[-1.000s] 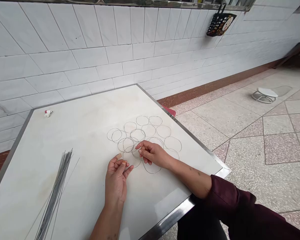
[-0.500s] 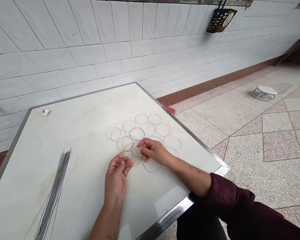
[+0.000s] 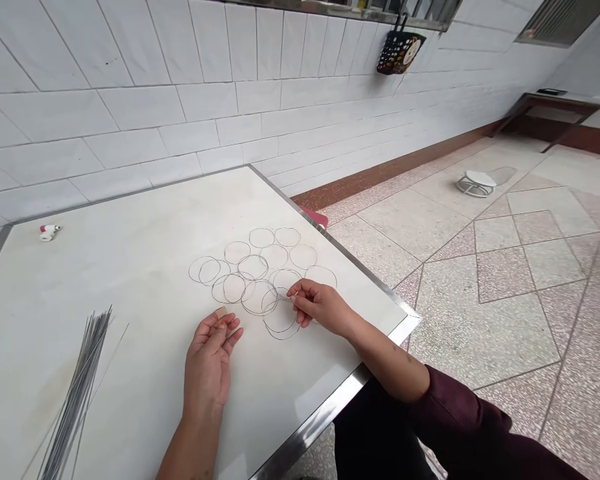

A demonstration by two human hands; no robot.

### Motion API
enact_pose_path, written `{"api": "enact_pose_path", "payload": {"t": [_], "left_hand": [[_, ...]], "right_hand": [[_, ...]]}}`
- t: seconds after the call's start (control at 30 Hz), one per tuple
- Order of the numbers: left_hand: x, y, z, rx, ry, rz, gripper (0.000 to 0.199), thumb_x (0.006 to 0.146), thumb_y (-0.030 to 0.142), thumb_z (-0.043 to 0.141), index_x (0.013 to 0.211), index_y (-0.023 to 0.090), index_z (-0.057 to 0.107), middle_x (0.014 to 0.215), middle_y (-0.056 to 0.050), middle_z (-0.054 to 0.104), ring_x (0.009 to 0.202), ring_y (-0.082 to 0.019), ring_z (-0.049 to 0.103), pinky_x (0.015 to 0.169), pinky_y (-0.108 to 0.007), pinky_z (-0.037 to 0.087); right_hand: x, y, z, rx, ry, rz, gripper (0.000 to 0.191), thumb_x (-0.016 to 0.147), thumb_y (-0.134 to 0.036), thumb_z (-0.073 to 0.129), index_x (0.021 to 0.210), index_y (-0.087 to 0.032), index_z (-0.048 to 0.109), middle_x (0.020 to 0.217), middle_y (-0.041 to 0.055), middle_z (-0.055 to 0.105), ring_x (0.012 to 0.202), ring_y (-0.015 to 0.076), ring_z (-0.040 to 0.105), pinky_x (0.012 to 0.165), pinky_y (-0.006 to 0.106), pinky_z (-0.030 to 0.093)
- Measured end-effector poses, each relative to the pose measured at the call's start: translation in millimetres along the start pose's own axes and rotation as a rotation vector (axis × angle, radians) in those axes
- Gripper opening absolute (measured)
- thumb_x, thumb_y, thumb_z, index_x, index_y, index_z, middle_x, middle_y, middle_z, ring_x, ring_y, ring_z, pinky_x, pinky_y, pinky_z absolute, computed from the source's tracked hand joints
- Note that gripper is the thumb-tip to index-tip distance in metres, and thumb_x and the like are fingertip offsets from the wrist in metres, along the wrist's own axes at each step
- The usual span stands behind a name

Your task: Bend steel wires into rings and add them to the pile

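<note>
My right hand (image 3: 323, 307) pinches a thin wire ring (image 3: 281, 331) between thumb and fingertips, holding it over the right part of the white table. To its left, my left hand (image 3: 210, 357) has thumb and forefinger pressed together, other fingers curled loosely; anything between them is too small to make out. A tan patch (image 3: 221, 312), perhaps a bandage, shows at the forefinger tip. Just beyond both hands lie several wire rings (image 3: 287, 237), some overlapping. A bundle of straight grey wires (image 3: 77, 393) rests at the left, one wire splayed off to its right.
The white table (image 3: 145, 260) has a metal edge (image 3: 325, 410) and stands by a tiled wall (image 3: 135, 127). A small red-and-white object (image 3: 50, 232) sits at its far left. A dotted bag (image 3: 400, 52) hangs on the wall; a low stool (image 3: 476, 183) stands on the floor.
The view has turned right, shifting everything leftward. My hands are farther apart, and the wire ring that ran between them now hangs from my right hand.
</note>
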State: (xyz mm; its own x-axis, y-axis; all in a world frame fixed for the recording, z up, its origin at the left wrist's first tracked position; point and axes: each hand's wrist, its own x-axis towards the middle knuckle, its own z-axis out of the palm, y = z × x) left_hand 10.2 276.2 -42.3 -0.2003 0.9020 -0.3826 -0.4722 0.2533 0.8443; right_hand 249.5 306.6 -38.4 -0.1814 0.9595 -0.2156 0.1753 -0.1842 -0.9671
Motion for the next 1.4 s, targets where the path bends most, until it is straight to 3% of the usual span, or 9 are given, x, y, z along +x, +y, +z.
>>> {"api": "enact_pose_path", "payload": {"t": [0.2, 0.47, 0.7, 0.93, 1.4], "left_hand": [[-5.2, -2.8, 3.8, 0.121, -0.115, -0.017, 0.037, 0.070, 0.030, 0.082, 0.104, 0.020, 0.070, 0.096, -0.005, 0.071, 0.087, -0.018, 0.065, 0.080, -0.034, 0.052], [-14.8, -6.1, 12.5, 0.058, -0.223, -0.179, 0.037, 0.069, 0.036, 0.083, 0.097, 0.012, 0.075, 0.095, -0.014, 0.076, 0.086, -0.022, 0.069, 0.084, -0.038, 0.054], [-15.8, -4.5, 11.1, -0.072, -0.195, -0.250, 0.026, 0.073, 0.029, 0.081, 0.094, 0.013, 0.076, 0.095, -0.013, 0.076, 0.080, -0.018, 0.069, 0.080, -0.031, 0.055], [-17.8, -4.0, 11.1, -0.132, -0.217, -0.261, 0.032, 0.070, 0.029, 0.084, 0.095, 0.012, 0.077, 0.089, -0.010, 0.075, 0.078, -0.015, 0.066, 0.078, -0.028, 0.054], [-17.6, -3.1, 11.8, -0.077, -0.209, -0.200, 0.032, 0.065, 0.034, 0.086, 0.089, 0.014, 0.078, 0.078, -0.005, 0.071, 0.076, -0.013, 0.062, 0.079, -0.028, 0.051]], "right_hand": [[-18.7, 3.6, 4.2, 0.187, 0.074, -0.017, 0.021, 0.087, -0.038, 0.063, 0.099, -0.020, 0.062, 0.076, -0.0019, 0.062, 0.061, 0.0116, 0.066, 0.059, 0.026, 0.057], [-29.0, 5.2, 41.3, 0.399, 0.083, -0.053, 0.034, 0.085, -0.048, 0.067, 0.103, -0.020, 0.060, 0.076, -0.0019, 0.063, 0.062, 0.0120, 0.066, 0.060, 0.026, 0.056], [-27.1, 10.0, 50.1, 0.384, 0.098, -0.046, 0.036, 0.084, -0.049, 0.068, 0.104, -0.020, 0.060, 0.076, -0.0012, 0.064, 0.063, 0.0144, 0.068, 0.063, 0.029, 0.058], [-24.7, 16.3, 51.6, 0.397, 0.080, -0.077, 0.036, 0.083, -0.049, 0.070, 0.102, -0.020, 0.059, 0.076, -0.0020, 0.063, 0.063, 0.0143, 0.069, 0.060, 0.028, 0.058], [-26.9, 18.8, 55.2, 0.272, 0.092, -0.066, 0.039, 0.083, -0.053, 0.066, 0.102, -0.021, 0.057, 0.074, -0.0018, 0.062, 0.061, 0.0154, 0.067, 0.059, 0.031, 0.059]]}}
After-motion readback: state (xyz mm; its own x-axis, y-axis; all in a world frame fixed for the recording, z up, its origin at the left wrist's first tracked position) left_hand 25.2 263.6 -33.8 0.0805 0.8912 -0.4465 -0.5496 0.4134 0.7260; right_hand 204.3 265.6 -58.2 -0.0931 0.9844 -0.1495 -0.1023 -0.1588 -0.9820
